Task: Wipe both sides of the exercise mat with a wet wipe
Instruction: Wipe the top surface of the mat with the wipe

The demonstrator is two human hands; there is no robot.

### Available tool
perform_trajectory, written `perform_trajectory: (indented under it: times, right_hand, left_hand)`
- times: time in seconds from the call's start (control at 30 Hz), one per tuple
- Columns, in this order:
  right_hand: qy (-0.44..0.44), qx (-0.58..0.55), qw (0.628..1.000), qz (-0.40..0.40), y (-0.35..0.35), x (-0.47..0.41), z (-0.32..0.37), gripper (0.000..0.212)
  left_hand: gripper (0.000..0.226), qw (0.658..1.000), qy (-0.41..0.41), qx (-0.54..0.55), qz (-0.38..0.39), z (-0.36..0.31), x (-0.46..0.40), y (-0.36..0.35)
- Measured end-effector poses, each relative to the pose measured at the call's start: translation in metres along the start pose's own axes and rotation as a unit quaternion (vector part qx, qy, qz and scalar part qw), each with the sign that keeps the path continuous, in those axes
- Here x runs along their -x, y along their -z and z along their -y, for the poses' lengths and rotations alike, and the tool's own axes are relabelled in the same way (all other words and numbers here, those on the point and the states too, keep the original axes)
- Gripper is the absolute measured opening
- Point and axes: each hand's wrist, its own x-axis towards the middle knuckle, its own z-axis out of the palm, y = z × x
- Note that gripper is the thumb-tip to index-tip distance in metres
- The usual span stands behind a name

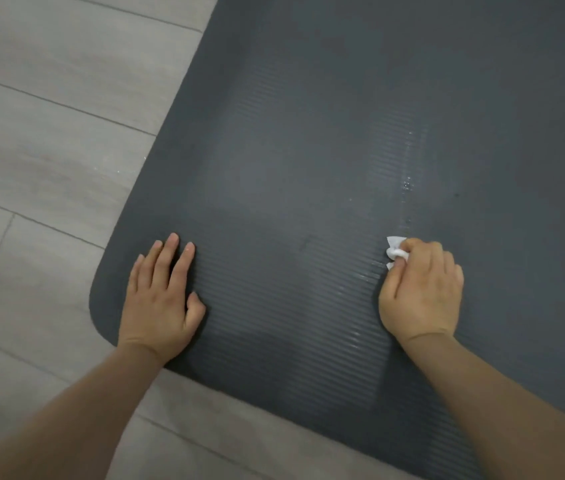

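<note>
Grey plank floor (42, 140) borders the mat (308, 133).

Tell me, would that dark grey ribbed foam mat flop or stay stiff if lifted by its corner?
The dark grey ribbed foam mat would probably bend and sag, since it looks soft. Its ribs likely grip well, though the wet streak may feel slippery.

No readable text, labels, brands or numbers anywhere.
</note>
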Motion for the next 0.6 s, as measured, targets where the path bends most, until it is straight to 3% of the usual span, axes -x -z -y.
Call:
perform_trajectory:
  times: [0.13,0.23,0.33,0.47,0.53,0.6]
  right_hand:
    - [-0.01,0.018,1.0,0.006,0.001,0.001,0.0,0.025]
    - [-0.019,0.014,1.0,-0.003,0.003,0.0,0.004,0.021]
    - [-0.027,0.021,0.999,0.0,0.006,0.0,0.008,0.021]
    - [-0.028,0.039,0.999,-0.005,0.009,0.0,0.008,0.027]
    - [-0.096,-0.028,0.995,-0.028,0.018,-0.013,0.02,0.02]
    - [-0.198,-0.062,0.973,-0.101,0.024,-0.039,0.029,0.02]
  left_hand:
    - [0.072,0.995,-0.039,-0.063,0.061,0.008,-0.008,0.012]
    - [0.071,0.977,-0.175,-0.083,0.084,0.045,-0.027,0.034]
    - [0.069,0.935,-0.321,-0.113,0.098,0.081,-0.052,0.054]
    - [0.069,0.916,-0.379,-0.109,0.071,0.09,-0.069,0.042]
    - [0.071,0.919,-0.381,-0.093,0.052,0.093,-0.069,0.032]
    - [0.071,0.921,-0.38,-0.07,0.04,0.096,-0.068,0.029]
